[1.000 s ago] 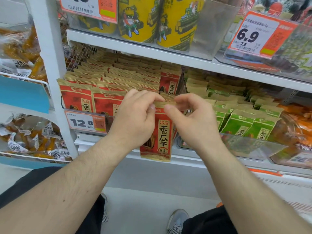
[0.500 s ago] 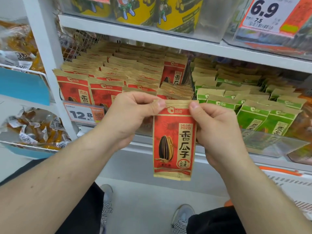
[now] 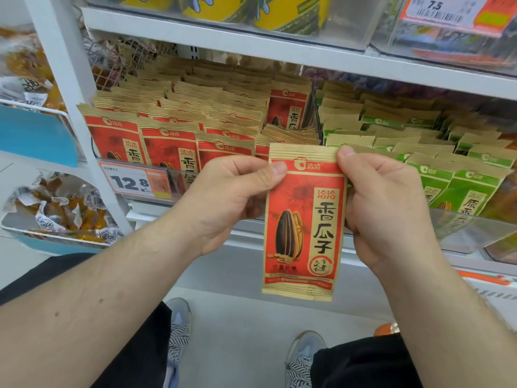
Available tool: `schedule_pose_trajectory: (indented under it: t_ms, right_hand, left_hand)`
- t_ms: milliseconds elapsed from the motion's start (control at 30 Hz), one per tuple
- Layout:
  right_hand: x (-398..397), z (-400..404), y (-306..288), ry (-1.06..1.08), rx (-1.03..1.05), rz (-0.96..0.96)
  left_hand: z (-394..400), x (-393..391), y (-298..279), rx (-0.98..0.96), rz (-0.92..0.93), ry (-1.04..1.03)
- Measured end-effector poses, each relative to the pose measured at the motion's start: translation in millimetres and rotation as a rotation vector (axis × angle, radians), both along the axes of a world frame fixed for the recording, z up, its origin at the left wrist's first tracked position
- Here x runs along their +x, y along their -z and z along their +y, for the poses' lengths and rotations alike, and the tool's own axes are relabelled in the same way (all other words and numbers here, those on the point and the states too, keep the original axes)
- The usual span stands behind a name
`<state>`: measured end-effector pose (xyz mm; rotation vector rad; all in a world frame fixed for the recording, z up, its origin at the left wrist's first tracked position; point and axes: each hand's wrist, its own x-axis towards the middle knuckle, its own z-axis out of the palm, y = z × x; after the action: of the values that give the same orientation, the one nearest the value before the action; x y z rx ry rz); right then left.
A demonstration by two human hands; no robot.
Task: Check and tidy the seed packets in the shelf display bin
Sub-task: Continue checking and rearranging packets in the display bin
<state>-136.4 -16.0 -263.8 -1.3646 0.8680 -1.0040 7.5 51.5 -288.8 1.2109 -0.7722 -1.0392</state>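
A red and tan sunflower seed packet (image 3: 303, 225) hangs upright in front of the shelf, its printed face toward me. My left hand (image 3: 229, 197) pinches its top left corner and my right hand (image 3: 383, 208) pinches its top right corner. Behind it, the clear display bin (image 3: 179, 180) holds several rows of matching red packets (image 3: 167, 147) standing upright. One red packet (image 3: 289, 110) stands taller at the back right of the bin, and a few lie slanted in front of it.
Green seed packets (image 3: 447, 186) fill the neighbouring bin on the right. A 12.8 price tag (image 3: 135, 182) hangs on the bin front. Yellow tubs (image 3: 279, 12) sit on the shelf above. A white upright post (image 3: 70, 88) and wire baskets of wrapped snacks (image 3: 61, 214) are at left.
The packet has come out of the bin and down toward me, turning from edge-on to full face. Both hands moved apart to its top corners, and my view tilted lower.
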Motion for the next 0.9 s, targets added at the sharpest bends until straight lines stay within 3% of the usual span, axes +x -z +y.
schedule_pose_trajectory:
  t_ms: [133, 333, 533, 633, 833, 900]
  right_hand:
    - [-2, 0, -3, -0.06, 0.034, -0.007]
    - [-8, -2, -2, -0.248, -0.083, 0.331]
    - [-8, -11, 3, -0.131, -0.077, 0.224]
    - [-8, -13, 5, -0.142, -0.053, 0.175]
    - [-14, -13, 5, -0.334, -0.04, 0.37]
    - [-14, -13, 5, -0.336, -0.042, 0.336]
  left_hand:
    - [0, -1, 0, -0.031, 0.024, -0.074]
    - [-2, 5, -1, -0.05, 0.099, -0.199]
    - [3, 3, 4, 0.011, 0.012, -0.004]
    - [3, 2, 3, -0.023, 0.008, -0.019]
    - [2, 7, 0, -0.045, 0.045, -0.114]
    - [4, 7, -2, -0.036, 0.025, -0.053]
